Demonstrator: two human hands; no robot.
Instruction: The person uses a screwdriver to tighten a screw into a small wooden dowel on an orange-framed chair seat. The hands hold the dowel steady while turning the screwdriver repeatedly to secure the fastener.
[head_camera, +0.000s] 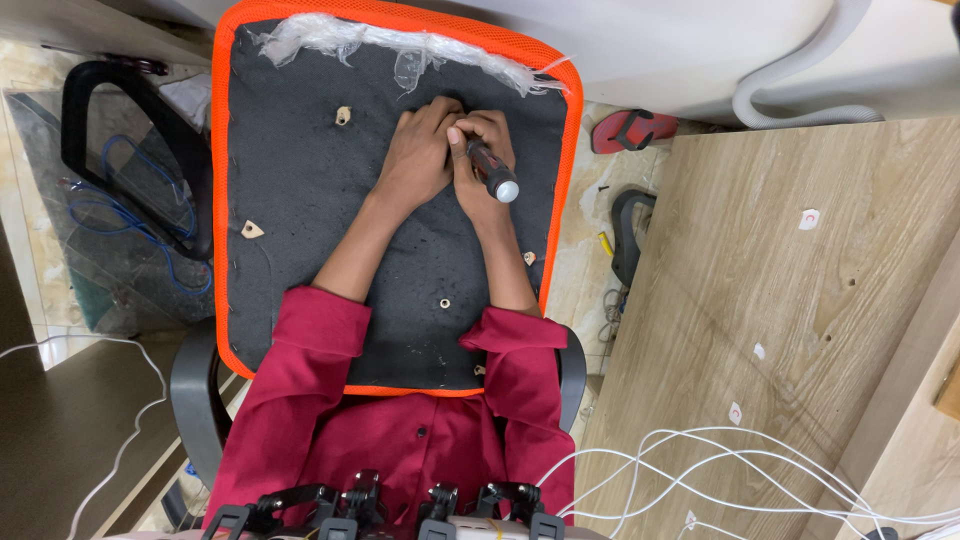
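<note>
Your red sleeves (330, 400) are framing the seat (300, 180) lying upside down on your lap. Your right hand (480, 165) is gripping a screwdriver (492, 170) near its far edge, left hand (420, 150) pressing closed beside it. Several mounting holes (444, 302) are sitting empty.

Your right hand (483, 165) grips a glossy plastic screwdriver handle (492, 170); the seat underside (300, 180) is matt black felt, edged in orange mesh cloth (222, 200).

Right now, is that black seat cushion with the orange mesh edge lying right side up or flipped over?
Flipped over. The black seat cushion with orange mesh edge shows its fabric underside with bare screw holes, where both hands work.
</note>
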